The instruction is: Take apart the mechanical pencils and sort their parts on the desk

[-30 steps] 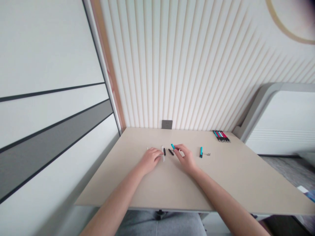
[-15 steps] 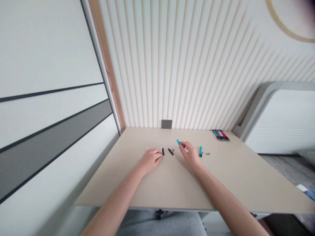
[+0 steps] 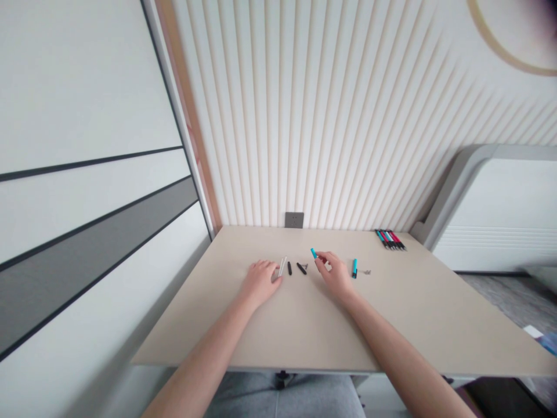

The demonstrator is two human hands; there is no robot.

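My right hand [image 3: 336, 277] is closed on a blue pen barrel [image 3: 313, 253], pinched between thumb and fingers just above the desk. My left hand [image 3: 260, 283] rests on the desk with thumb and fingers apart. Two thin white pen refills [image 3: 282, 266] lie right at its fingertips; contact with the thumb is hard to make out. To their right is a short black pen part [image 3: 289, 268]. Another black pen part [image 3: 301, 268] lies between my hands, with small metal springs [image 3: 305, 266] beside it.
A second blue pen barrel [image 3: 354, 268] with a black end lies right of my right hand, near small metal pieces [image 3: 367, 271]. Several assembled pens [image 3: 390, 240] sit in a row at the back right of the desk [image 3: 304, 331]. A dark socket [image 3: 294, 220] is on the wall.
My left hand has drawn slightly left and its thumb and fingers have spread, uncovering the two white refills. My right hand still holds the blue barrel in nearly the same place.
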